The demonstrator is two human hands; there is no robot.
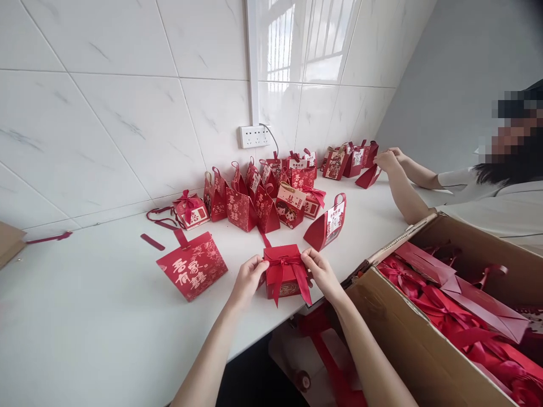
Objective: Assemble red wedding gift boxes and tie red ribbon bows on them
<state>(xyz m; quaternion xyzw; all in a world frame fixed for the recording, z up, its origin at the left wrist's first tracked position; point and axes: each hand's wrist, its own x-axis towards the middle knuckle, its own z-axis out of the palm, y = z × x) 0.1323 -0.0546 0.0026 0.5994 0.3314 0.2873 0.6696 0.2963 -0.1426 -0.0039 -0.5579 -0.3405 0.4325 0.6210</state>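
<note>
A small red gift box [286, 284] with a flap lid stands upright near the table's front edge. Across its front is a red ribbon bow [289, 265], with two tails hanging down. My left hand [249, 277] pinches the bow's left loop beside the box. On the other side, my right hand [322, 272] has thumb and fingers closed on the right loop. The fingertips are partly hidden by the ribbon and the box's corners. To the left lies a flat red gift bag [193, 265] with pale lettering and a short strap.
Several red gift boxes [241, 209] crowd along the tiled wall, below a power strip [255, 137]. One triangular box [326, 225] stands apart. At right, an open cardboard carton [399, 311] holds ribboned boxes. Beyond it, a co-worker's hands [388, 158] touch another red box.
</note>
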